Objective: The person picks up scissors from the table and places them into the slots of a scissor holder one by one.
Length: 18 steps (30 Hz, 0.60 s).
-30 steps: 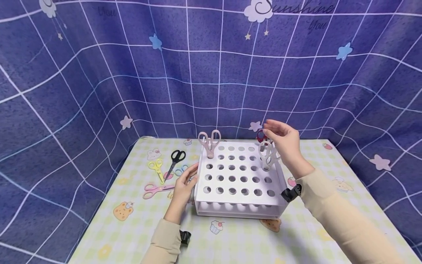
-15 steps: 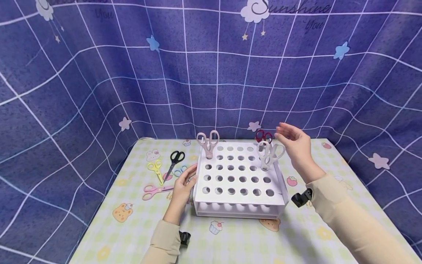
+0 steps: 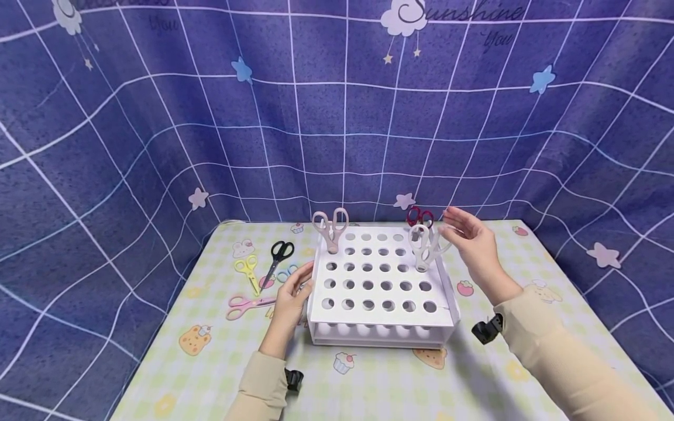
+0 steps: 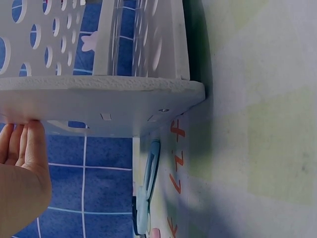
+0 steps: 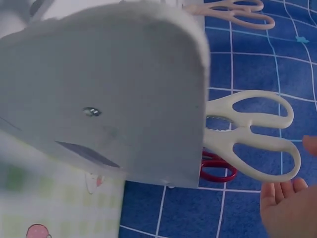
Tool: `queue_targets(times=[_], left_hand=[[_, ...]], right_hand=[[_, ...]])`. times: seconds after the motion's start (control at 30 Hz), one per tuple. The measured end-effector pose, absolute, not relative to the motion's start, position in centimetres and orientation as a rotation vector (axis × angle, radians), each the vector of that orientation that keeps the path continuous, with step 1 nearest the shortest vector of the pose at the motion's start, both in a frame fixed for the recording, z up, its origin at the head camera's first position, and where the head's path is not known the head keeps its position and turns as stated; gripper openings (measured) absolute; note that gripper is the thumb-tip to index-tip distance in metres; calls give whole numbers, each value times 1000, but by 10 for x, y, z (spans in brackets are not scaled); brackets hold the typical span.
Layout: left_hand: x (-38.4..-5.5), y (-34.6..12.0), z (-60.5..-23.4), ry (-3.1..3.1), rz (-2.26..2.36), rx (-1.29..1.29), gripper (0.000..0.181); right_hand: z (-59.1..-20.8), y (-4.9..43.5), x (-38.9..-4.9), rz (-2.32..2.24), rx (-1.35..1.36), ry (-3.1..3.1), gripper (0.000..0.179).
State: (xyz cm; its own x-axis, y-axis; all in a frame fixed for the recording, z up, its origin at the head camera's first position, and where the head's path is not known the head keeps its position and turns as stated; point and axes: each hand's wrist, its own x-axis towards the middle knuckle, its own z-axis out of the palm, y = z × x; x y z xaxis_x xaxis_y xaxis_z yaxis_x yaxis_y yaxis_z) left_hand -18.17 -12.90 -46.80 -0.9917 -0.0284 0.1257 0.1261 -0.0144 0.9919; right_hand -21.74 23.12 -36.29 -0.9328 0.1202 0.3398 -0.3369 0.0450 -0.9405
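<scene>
While the left hand (image 3: 291, 301) rests straight-fingered against the rack (image 3: 379, 316), three scissors (image 3: 423, 256) stand in it, left of the parted right hand (image 3: 475, 245); four loose pairs (image 3: 274, 266) left of the left hand apparently remain.

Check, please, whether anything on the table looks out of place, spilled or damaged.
I see nothing spilled or clearly damaged. The black scissors, yellow scissors and pink scissors look slightly untidy, lying at different angles left of the white rack, while the white scissors and pale pink scissors stand in its holes.
</scene>
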Motion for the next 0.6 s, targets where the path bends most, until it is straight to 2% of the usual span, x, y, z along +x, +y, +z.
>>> queue_targets(times=[0.2,0.6], left_hand=[[-181,-128,-468,-2126,-2162,-101,43],[-182,-128,-467,-2111,-2170,-121,43]], right_hand=[[-371,233,-214,1897,204,-2133,57],[-389,235,-205,1844,129,-2283,63]])
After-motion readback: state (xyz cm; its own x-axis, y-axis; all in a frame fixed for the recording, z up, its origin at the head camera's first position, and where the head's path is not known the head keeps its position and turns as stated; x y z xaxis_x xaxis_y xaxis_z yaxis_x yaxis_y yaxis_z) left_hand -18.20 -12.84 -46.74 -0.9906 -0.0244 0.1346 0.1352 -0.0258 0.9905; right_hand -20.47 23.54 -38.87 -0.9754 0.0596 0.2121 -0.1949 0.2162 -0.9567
